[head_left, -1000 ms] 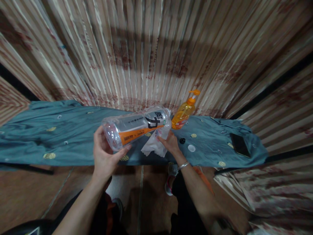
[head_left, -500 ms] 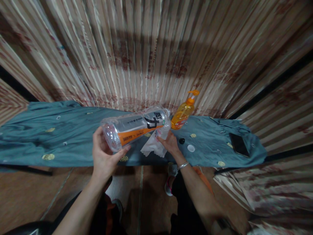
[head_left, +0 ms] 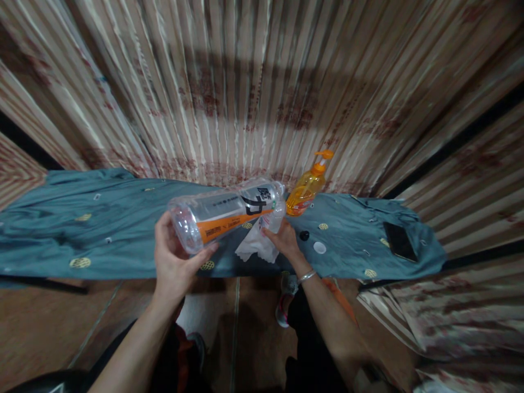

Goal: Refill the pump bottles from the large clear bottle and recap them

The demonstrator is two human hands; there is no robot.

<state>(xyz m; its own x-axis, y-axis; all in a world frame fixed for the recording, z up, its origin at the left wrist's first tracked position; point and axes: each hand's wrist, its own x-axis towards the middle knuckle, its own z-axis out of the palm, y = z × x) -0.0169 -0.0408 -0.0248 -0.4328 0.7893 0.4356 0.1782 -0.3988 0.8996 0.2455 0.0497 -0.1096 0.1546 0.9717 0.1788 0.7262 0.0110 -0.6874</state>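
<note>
My left hand (head_left: 176, 262) is wrapped round the base of a large clear plastic bottle (head_left: 229, 210) with a silver and orange label. The bottle lies tilted, its neck pointing right and slightly up. At the neck end, my right hand (head_left: 284, 237) is closed round a smaller clear plastic bottle (head_left: 275, 215), held close to the big bottle's mouth. Whether the two mouths touch I cannot tell. Below the small bottle a white tissue (head_left: 256, 245) lies on the cloth. Just behind my right hand stands an orange pump bottle (head_left: 305, 194) with amber liquid.
A blue-green patterned cloth (head_left: 123, 229) covers the narrow table. Right of my right hand lie a black cap (head_left: 304, 236) and a white round cap (head_left: 320, 248). A black phone (head_left: 400, 242) rests near the table's right end. Striped curtains (head_left: 229, 98) hang behind.
</note>
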